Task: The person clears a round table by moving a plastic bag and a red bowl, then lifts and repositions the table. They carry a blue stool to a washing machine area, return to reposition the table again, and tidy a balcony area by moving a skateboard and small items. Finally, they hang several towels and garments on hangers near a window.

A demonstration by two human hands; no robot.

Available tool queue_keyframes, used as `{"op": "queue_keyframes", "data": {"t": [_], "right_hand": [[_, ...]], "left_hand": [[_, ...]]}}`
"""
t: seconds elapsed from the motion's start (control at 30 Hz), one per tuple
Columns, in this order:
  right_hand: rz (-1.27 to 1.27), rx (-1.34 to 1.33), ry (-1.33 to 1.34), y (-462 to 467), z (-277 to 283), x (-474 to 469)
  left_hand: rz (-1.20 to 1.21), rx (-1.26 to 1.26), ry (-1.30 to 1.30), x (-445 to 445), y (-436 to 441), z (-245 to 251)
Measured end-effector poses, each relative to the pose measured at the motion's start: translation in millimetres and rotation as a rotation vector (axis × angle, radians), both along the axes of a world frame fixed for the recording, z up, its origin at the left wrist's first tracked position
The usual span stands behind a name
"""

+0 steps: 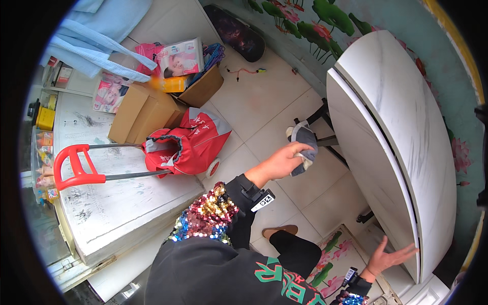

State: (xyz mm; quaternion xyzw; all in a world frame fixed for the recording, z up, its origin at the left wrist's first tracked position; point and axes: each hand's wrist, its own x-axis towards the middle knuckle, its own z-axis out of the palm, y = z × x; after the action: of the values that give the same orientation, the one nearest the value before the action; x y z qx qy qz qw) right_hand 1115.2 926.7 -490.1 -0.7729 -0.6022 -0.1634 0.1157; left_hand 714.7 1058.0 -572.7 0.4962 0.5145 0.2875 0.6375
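My left hand (284,162) grips a crumpled grey and cream cloth (308,139), held out near the black metal legs (328,142) of a table. The table's white marble-patterned top (400,126) has a curved outline and a dark gap between two panels. Lower right, my right hand (389,257) has its fingers spread and holds nothing. Its fingertips overlap the lower end of the nearer panel (366,152); whether they touch it, I cannot tell.
On the left, a red trolley bag (202,141) lies over a white ledge (141,202), beside cardboard boxes (143,114) and packs of diapers (181,57). A dark skateboard (240,36) leans near the lotus-painted wall (305,23). A red cord (244,71) lies on the tiled floor (263,103).
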Motion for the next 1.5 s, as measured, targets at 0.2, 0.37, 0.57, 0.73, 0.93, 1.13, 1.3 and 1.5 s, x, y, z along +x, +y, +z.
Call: {"op": "queue_keyframes", "data": {"t": [0.2,0.37,0.57,0.73,0.93,1.13,1.3,1.5], "right_hand": [[0.380,-0.683,1.051,79,7,-106],[0.490,-0.888,1.543,82,-11,-163],[0.201,-0.540,1.777,157,126,-169],[0.362,-0.316,1.628,211,218,-161],[0.532,0.011,1.147,264,274,-107],[0.600,-0.020,0.542,311,211,-96],[0.571,-0.085,0.757,324,202,-125],[0.947,-0.454,0.768,345,243,-219]], "left_hand": [[-0.180,-0.066,-0.561,5,40,136],[-0.302,0.128,-0.717,-27,9,215],[0.030,-0.073,-0.149,-81,17,202],[-0.003,-0.014,-0.284,-44,32,197],[-0.113,-0.081,-0.406,-7,70,209],[-0.205,-0.219,-0.110,-19,75,170],[-0.115,-0.474,0.029,-63,61,166],[0.087,-0.012,-0.081,-73,111,243]]}}
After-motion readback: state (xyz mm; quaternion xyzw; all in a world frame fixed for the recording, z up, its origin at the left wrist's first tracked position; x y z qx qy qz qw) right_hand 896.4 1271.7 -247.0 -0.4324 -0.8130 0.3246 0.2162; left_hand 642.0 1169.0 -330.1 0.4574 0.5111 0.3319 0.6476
